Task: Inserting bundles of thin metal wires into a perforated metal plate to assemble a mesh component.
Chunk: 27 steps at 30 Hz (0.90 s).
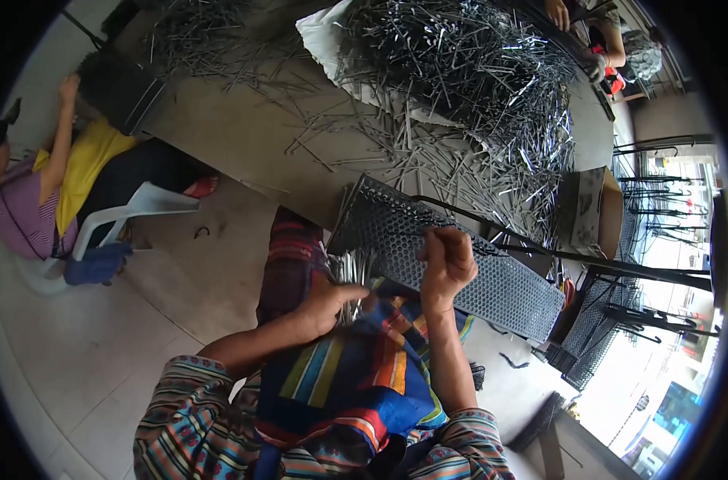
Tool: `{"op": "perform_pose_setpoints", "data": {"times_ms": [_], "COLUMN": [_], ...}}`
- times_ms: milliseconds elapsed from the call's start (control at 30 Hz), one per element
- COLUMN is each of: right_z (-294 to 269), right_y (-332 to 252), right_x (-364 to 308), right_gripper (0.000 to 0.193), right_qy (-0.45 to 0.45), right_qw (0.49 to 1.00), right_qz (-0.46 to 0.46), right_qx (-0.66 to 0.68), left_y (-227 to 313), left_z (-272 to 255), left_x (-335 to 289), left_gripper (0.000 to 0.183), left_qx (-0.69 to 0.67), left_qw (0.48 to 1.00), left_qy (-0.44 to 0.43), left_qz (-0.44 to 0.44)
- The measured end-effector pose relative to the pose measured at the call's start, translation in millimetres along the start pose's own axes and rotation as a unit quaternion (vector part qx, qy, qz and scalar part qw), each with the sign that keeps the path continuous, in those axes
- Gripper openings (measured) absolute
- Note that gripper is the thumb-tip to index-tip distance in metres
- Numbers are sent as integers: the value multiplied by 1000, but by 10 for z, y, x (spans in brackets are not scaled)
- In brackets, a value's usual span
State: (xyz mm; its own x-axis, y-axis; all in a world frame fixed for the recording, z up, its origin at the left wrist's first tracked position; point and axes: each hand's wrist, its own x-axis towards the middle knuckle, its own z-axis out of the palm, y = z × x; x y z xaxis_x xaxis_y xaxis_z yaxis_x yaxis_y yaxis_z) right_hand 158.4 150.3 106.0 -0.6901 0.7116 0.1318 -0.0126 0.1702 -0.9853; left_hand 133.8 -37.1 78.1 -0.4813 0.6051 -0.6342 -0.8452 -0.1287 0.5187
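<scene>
My left hand (329, 302) is over my lap, closed around a bundle of thin silvery metal rods (354, 268). Its fingertips are blurred. Rod ends show above and below the hand. To the right, my right hand (450, 262) is raised with its fingers curled into a pinch. What it holds, if anything, is too small to make out. Behind that hand, a dark metal tray (500, 296) full of round holes slants from the table edge toward the lower right. A dark blue striped cloth (340, 384) covers my lap.
A large heap of dark metal rods (460, 64) lies on the table (244, 136), with loose rods around it. Another person (92, 176) sits at left on a white chair (132, 204); a co-worker's hands (600, 64) are far right. Black racks with hooks (660, 200) stand at right.
</scene>
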Motion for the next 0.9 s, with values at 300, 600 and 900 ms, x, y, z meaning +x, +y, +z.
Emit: {"op": "perform_pose_setpoints", "data": {"times_ms": [300,600,900], "right_z": [264,531,730], "right_y": [34,157,46], "right_x": [112,166,230], "right_gripper": [10,9,13], "right_qy": [3,-29,-96], "right_qw": [1000,998,932], "right_qz": [-16,-51,-191], "right_qx": [15,-37,-292], "left_y": [188,280,347], "left_z": [-87,-115,-150], "left_x": [207,170,148], "left_gripper": [26,24,15], "left_qx": [-50,-30,-57], "left_qw": [998,996,996], "left_qy": [10,49,57], "left_qz": [25,67,35]}}
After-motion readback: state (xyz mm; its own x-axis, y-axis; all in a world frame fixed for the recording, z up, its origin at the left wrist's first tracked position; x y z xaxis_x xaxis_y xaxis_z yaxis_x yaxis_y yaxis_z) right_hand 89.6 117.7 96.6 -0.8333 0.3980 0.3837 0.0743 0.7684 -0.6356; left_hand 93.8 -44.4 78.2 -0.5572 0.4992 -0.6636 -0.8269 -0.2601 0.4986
